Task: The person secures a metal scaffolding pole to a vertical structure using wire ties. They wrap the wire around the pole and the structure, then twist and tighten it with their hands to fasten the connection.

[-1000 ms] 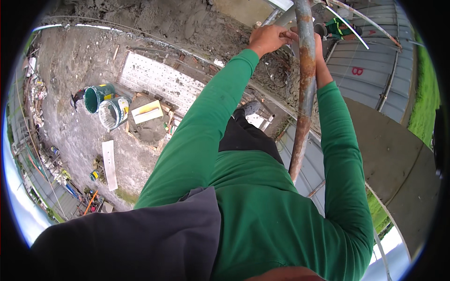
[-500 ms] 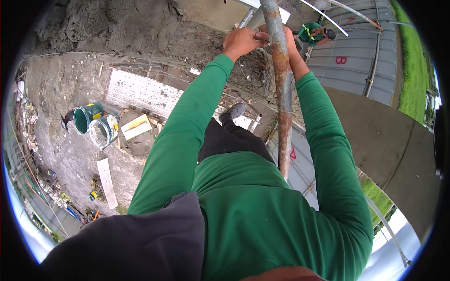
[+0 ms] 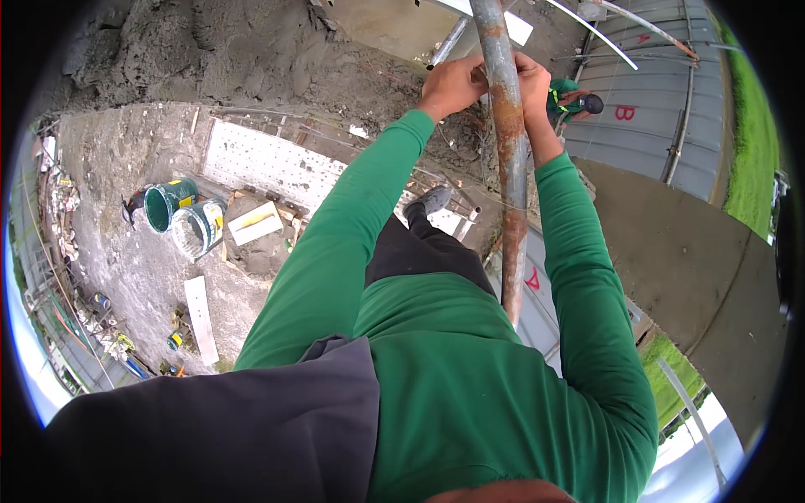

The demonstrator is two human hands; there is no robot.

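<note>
A rusty grey metal pipe [image 3: 510, 142] rises in front of me, between my two arms. My left hand [image 3: 451, 86] is at its left side, fingers curled, their tips partly behind the pipe. On the other side my right hand [image 3: 534, 84] is closed too, thumb and fingers bent close against the pipe. Whatever the fingers hold is too small or hidden to name. Both arms reach forward in green sleeves.
Below left lie a white perforated plank [image 3: 272, 163], a green bucket [image 3: 161, 210], a whitish-smeared bucket [image 3: 198, 230] and a white board with a yellow handle [image 3: 255, 224]. A co-worker [image 3: 570, 102] is beyond my right hand. Concrete [image 3: 671, 226] and corrugated sheeting [image 3: 641, 134] lie right.
My view has shifted slightly, so the scene sits a little lower and further right. My right hand now shows more beside the pipe, its fingers bent; my left hand stays near the pipe.
</note>
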